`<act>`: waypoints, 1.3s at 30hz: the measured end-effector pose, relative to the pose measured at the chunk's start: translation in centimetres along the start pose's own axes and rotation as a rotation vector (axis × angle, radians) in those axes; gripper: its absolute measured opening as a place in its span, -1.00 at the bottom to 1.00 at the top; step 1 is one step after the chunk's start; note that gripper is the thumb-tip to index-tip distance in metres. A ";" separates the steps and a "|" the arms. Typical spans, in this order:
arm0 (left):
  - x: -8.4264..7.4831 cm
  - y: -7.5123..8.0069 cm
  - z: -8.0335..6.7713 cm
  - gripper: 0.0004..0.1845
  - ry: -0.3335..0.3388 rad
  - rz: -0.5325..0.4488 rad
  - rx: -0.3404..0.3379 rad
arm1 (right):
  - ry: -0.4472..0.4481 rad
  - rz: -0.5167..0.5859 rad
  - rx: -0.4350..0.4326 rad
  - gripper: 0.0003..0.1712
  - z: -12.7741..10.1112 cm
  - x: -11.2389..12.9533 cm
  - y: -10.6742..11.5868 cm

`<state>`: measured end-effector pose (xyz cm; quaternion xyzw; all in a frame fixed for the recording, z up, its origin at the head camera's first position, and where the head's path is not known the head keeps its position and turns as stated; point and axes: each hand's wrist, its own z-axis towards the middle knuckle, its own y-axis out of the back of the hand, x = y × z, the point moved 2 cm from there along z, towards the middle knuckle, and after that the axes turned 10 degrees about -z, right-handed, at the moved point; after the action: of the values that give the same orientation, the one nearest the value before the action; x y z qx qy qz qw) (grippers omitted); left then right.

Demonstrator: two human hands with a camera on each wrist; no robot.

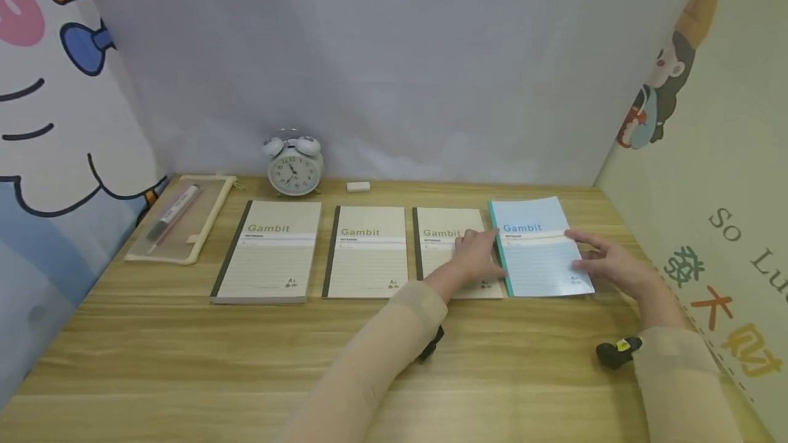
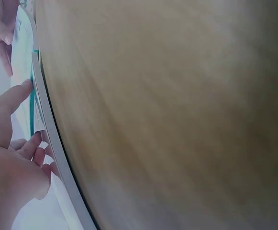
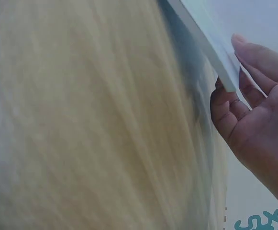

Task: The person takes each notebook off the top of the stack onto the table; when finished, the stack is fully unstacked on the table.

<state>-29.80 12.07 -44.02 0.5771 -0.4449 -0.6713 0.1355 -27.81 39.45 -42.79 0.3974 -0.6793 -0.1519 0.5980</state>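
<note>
A light-blue Gambit notebook with a teal spine is at the right end of a row of notebooks. Its right side tilts up from the table. My right hand grips that side, thumb over the cover and fingers underneath, as the right wrist view shows. My left hand lies over a cream Gambit notebook and partly covers it. Its thumb and a fingertip touch the blue notebook's teal spine, fairly straight and not wrapped round it.
Two more cream notebooks, one wide and one narrower, lie to the left. Behind them stand a white alarm clock and a small white eraser. A mesh pouch holding a marker lies far left. Walls border the wooden table.
</note>
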 end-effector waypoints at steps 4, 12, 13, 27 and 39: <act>0.1 0.0 -0.1 -0.12 -0.011 0.024 0.028 | 0.008 -0.088 -0.001 -0.06 0.0 0.3 -0.2; 0.0 0.0 -0.1 -0.19 -0.009 0.146 0.050 | 0.016 -0.326 -0.003 -0.06 0.3 1.0 -0.5; 0.0 0.0 -0.1 -0.20 -0.008 0.152 0.050 | 0.013 -0.339 0.003 -0.05 0.3 1.1 -0.6; 0.7 1.8 -1.5 -0.20 -0.038 -0.009 0.009 | 0.016 -0.298 0.002 -0.11 0.1 2.5 -0.1; 1.7 6.1 -3.0 -0.19 -0.065 -0.043 -0.029 | 0.166 -0.346 -0.053 -0.17 0.9 7.3 0.6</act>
<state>-29.61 6.13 -40.33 0.5624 -0.4268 -0.6989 0.1148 -28.59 34.34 -37.60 0.5034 -0.5449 -0.2368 0.6273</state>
